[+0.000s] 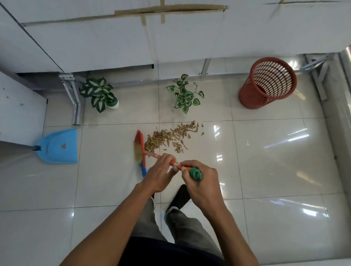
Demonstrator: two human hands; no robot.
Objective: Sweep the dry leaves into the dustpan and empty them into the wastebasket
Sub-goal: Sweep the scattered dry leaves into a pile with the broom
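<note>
Both hands are wrapped around the broom handle [168, 161]. The left hand [160, 174] is closed on it lower down, nearer the bristles, and the right hand [200, 183] is closed on the top end, by the green cap. The broom head [139, 149] is on the floor, touching the near end of the dry leaves [169, 137].

The leaves lie in a long, loose line on the shiny tiles, with a few bits scattered to the side. They look very light and crumbly — a hard push would probably make them fly or break up. Short, soft strokes should work best. The tiles look smooth, so the leaves should slide easily.

The blue dustpan [58, 146] sits well apart, off to the left, with one small leaf already in it. Its dark handle [36, 147] is the place to grab it. The red wastebasket [268, 84] stands far off by the wall, past two little potted plants — its sides are full of holes, so tiny crumbs might slip out.
</note>
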